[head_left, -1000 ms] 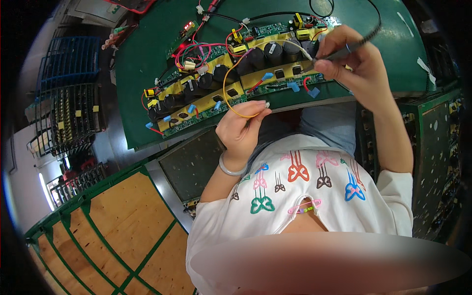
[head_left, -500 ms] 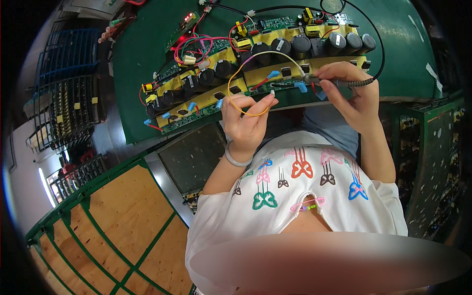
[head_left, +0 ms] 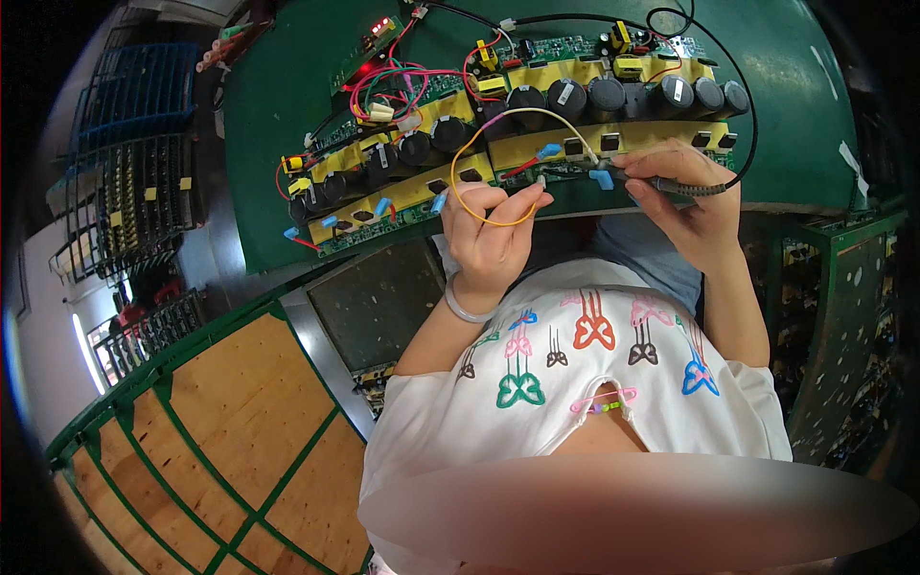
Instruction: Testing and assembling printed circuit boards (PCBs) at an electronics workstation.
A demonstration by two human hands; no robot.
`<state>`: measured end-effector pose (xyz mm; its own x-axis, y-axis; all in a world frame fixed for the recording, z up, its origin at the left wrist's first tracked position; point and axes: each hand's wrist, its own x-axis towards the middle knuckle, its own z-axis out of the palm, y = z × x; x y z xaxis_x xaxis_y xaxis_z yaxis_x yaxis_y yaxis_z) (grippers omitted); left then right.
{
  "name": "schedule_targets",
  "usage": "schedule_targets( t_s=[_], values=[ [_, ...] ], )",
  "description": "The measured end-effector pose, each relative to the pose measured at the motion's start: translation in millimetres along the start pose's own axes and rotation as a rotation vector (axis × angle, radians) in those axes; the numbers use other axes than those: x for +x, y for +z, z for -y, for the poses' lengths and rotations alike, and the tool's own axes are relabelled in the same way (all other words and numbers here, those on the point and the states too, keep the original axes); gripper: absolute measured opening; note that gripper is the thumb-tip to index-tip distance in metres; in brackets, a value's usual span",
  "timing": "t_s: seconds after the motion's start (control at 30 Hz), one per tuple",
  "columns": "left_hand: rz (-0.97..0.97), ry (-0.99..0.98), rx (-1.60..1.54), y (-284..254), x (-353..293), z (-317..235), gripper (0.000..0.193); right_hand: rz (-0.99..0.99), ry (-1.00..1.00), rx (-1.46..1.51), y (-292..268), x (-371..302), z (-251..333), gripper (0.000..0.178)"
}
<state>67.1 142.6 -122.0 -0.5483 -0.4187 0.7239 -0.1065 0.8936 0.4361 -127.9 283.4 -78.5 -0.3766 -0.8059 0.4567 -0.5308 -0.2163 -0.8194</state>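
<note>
My right hand [head_left: 704, 206] pinches a dark probe with a ribbed cable sleeve [head_left: 688, 189], close to the near edge of a circuit board [head_left: 546, 151]. Out of the probe's front end arcs a thin yellow-and-white wire [head_left: 453, 182]. It loops round to my left hand [head_left: 489, 244], whose fingertips are closed on its end; a small pale tip [head_left: 541, 180] sticks up there. Blue-sleeved wire ends [head_left: 601, 179] stand along the board's near edge between the hands. Whether the probe touches the board, I cannot tell.
Large black capacitors [head_left: 606, 94] rise in a row on the boards. A small board with red lights [head_left: 379, 38] and tangled pink and green wires [head_left: 402, 84] lie behind. A black cable [head_left: 752, 125] curves round the right. Racks of boards [head_left: 829, 307] stand beside the green table [head_left: 795, 96].
The boards and table sit slightly further right in view. My left hand has shifted slightly right, while the right hand has dipped a little and still holds the probe.
</note>
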Motion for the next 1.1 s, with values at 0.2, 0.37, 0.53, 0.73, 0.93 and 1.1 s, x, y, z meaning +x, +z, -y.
schedule_targets(
  t_s=[0.2, 0.37, 0.53, 0.73, 0.93, 1.1],
  values=[
    [-0.017, -0.015, -0.01, 3, 0, 1, 0.034, 0.007, -0.021, -0.025, 1, -1, 1, 0.023],
    [0.037, -0.043, 0.043, -1, 2, -4, 0.026, 0.012, -0.044, -0.11, 0, 2, 6, 0.024],
    [-0.015, -0.074, 0.022, 1, 7, -9, 0.026, -0.03, -0.091, -0.108, 1, 5, 12, 0.024],
    [-0.036, -0.043, 0.014, 1, 7, -8, 0.023, -0.02, -0.077, -0.112, 2, 5, 15, 0.024],
    [-0.044, -0.045, -0.004, 2, 7, -9, 0.023, -0.046, -0.074, -0.081, 1, 3, 15, 0.022],
    [-0.037, -0.05, -0.02, 2, 9, -9, 0.023, -0.118, -0.008, -0.042, -5, 3, 17, 0.019]
  ],
)
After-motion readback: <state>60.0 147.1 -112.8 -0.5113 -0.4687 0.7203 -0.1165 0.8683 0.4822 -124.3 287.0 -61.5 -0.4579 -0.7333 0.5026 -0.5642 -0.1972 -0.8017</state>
